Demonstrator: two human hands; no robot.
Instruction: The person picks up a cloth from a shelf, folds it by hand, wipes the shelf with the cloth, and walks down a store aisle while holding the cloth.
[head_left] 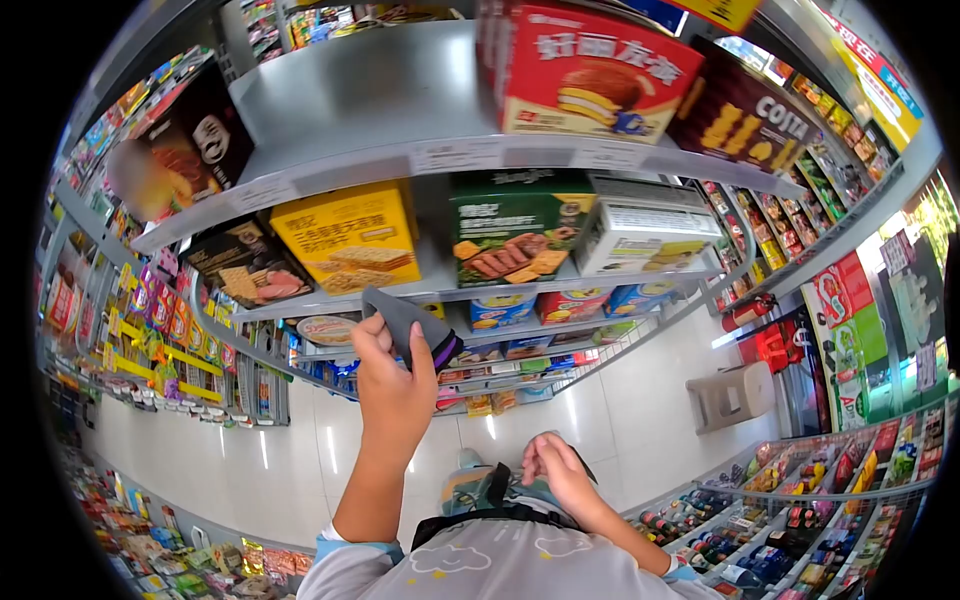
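Observation:
My left hand (395, 365) is closed around a folded grey cloth (402, 318) with a dark, purple-edged end. It is raised just below the front edge of the shelf (345, 300). Behind and above the cloth stand a yellow biscuit box (348, 235) and a green biscuit box (518, 228), with a gap between them. Low in front of my body is my right hand (560, 470), its fingers curled inward; I see nothing in them. A dark edge shows behind that hand, and I cannot tell what it belongs to.
On the upper shelf (350, 90) stand a red pie box (600, 70) and a brown COSTA box (750, 110); a dark box (195, 135) stands at its left end. A beige stool (730, 395) is on the tiled floor to the right. Bottle racks (760, 530) rise behind, lower right.

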